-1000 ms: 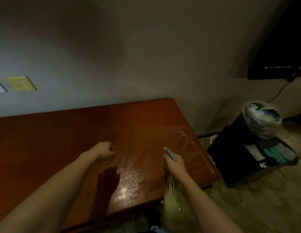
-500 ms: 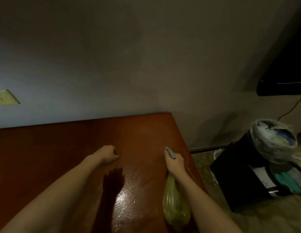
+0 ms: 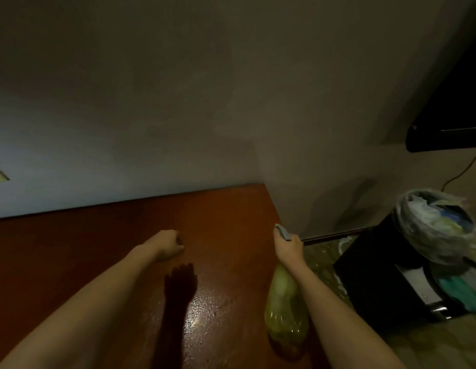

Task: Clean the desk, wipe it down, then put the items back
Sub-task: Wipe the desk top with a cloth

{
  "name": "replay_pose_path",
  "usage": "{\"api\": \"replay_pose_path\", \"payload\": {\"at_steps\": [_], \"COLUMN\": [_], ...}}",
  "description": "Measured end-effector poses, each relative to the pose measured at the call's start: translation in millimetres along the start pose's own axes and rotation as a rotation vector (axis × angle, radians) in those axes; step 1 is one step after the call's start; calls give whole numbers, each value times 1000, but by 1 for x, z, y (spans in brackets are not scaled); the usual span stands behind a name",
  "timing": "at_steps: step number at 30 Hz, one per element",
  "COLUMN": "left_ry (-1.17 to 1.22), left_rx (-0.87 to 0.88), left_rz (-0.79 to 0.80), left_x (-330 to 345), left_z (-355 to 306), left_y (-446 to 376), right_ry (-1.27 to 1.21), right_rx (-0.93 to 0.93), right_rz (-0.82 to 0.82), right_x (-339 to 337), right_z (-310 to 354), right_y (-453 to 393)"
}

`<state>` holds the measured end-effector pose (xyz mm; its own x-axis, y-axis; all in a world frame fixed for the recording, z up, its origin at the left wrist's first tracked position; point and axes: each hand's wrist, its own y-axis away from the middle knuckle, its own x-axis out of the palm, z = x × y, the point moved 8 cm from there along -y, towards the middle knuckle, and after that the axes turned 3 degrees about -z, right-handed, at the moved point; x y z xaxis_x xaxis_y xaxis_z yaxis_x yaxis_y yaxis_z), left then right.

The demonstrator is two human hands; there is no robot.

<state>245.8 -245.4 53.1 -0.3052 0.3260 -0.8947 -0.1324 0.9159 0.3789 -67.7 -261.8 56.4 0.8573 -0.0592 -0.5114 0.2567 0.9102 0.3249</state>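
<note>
I saw my right hand [image 3: 288,246] clamped on the spray bottle [image 3: 286,307], its long axis running near-to-far along the tabletop's [image 3: 103,235] right edge, nozzle aimed far. My left hand [image 3: 166,245], curled and seemingly empty, rested left of the wet patch [image 3: 207,312].

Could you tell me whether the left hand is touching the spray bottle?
Apart. The head view shows the left hand over the desk, bare wood separating it from the spray bottle.

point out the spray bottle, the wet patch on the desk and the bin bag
spray bottle [image 3: 286,310], head view, on its yellow-green body below the right hand
wet patch [image 3: 205,312], head view, on the shiny droplets
bin bag [image 3: 428,235], head view, on its bulging plastic side
</note>
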Motion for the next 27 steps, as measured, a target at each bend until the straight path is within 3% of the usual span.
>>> {"api": "replay_pose_path", "payload": {"at_steps": [6,8,12,17,27], "left_ry": [-4,-8,-32,-38,-32], "left_rx": [84,128,177,212,244], "left_rz": [12,13,16,37,52], "left_x": [9,14,22,36,61], "left_z": [-30,-38,-45,-36,9], "left_y": [9,16,38,79,165], "right_ry": [-7,49,-11,-68,-252], "right_rx": [-24,-20,158,76,191], "right_rz": [129,79,-34,-55,-261], "right_x": [-10,-17,-28,-36,-50], "right_z": [-31,-49,-97,-115,-162], "right_y": [25,45,91,139,235]}}
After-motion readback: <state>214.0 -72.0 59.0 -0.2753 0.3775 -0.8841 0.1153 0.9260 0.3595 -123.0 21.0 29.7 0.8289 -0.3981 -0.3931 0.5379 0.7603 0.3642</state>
